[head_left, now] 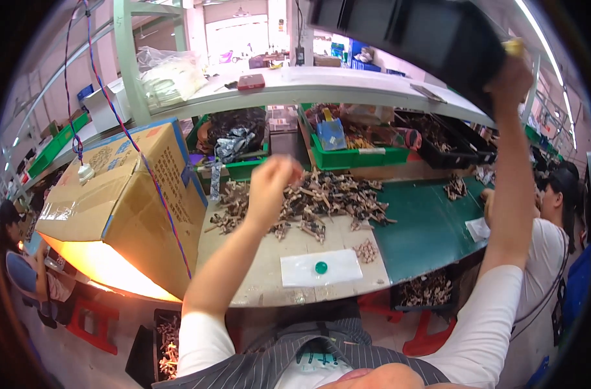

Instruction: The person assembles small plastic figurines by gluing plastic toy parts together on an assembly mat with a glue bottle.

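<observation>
My right hand (512,81) is raised high at the upper right, its fingers closed on the end of a black plastic bin (451,45). The bin is tilted, and what it may hold is hidden. A small yellow patch shows by the fingertips. My left hand (272,185) is above the bench, curled and slightly blurred; anything inside it is hidden. Beneath and beyond it spreads a pile of small pinkish and dark pieces (334,198), like tiny jointed figures. Nearer me, a round green object (320,267) rests on a white sheet (292,269), beside a small heap of pale pieces (366,251).
A big cardboard box (107,188), lit inside, stands at the left. Green bins (360,157) and a black bin (448,155) line the back below a white shelf (321,78). A co-worker (545,253) sits close on the right. Red stools (91,321) stand underneath.
</observation>
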The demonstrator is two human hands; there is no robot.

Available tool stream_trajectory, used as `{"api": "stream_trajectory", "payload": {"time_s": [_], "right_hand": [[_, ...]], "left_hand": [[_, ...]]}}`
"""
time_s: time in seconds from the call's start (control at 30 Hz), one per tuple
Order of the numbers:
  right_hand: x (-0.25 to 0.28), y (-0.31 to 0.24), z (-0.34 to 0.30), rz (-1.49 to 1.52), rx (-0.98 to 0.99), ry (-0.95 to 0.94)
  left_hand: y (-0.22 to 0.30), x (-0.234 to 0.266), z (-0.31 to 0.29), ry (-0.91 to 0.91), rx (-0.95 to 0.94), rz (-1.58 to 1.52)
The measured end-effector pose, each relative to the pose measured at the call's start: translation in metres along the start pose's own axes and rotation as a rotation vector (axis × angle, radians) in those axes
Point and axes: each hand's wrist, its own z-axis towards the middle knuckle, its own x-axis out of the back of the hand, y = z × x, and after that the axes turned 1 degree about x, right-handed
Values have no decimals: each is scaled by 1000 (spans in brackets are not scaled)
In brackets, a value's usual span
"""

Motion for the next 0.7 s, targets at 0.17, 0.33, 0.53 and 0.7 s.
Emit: {"api": "stream_trajectory", "payload": {"time_s": [0.17, 0.33, 0.53, 0.7], "right_hand": [[-68, -78, -34, 334, -77, 8], [-130, -127, -76, 290, -6, -138], [-177, -155, -148, 403, -69, -193], [-216, -104, -162, 412, -21, -365]], "left_hand": [[-12, 48, -123, -71, -10, 462], [5, 86, -201, 46, 212, 653], [22, 106, -236, 79, 343, 753], [-11, 114, -236, -124, 386, 701]]}}
